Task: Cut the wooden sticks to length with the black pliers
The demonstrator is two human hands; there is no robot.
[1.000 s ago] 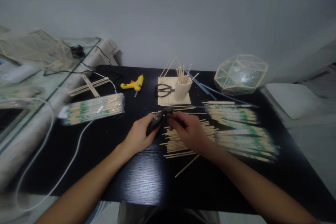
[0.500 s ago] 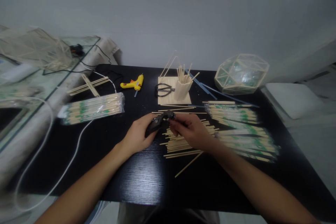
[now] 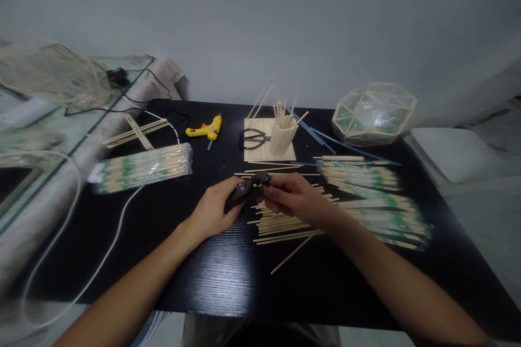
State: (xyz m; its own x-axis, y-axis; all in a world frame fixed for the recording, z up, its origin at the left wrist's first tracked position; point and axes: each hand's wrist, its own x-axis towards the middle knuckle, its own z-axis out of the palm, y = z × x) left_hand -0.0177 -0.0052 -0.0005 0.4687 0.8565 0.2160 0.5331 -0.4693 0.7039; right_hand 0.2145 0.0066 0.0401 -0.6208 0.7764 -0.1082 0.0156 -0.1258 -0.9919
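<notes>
My left hand (image 3: 214, 209) grips a dark hand tool (image 3: 245, 191), which looks like pliers or cutters, just above the black table (image 3: 228, 276). Its head points right, toward my right hand (image 3: 299, 198). That hand's fingers are curled and pinched right at the tool's jaws; what they hold, if anything, is too small to make out. A loose pile of thin wooden sticks (image 3: 280, 225) lies under and just behind my right hand.
A packet of wrapped sticks (image 3: 144, 168) lies left, more packets (image 3: 374, 195) right. Behind are a yellow glue gun (image 3: 205, 130), black scissors (image 3: 253, 138), a cup of sticks (image 3: 283, 133) and a faceted stick dome (image 3: 374, 114). A white cable (image 3: 106, 255) crosses the left side.
My right hand has turned and drawn a little to the right at the tool's jaws. The left hand and the tool have barely moved.
</notes>
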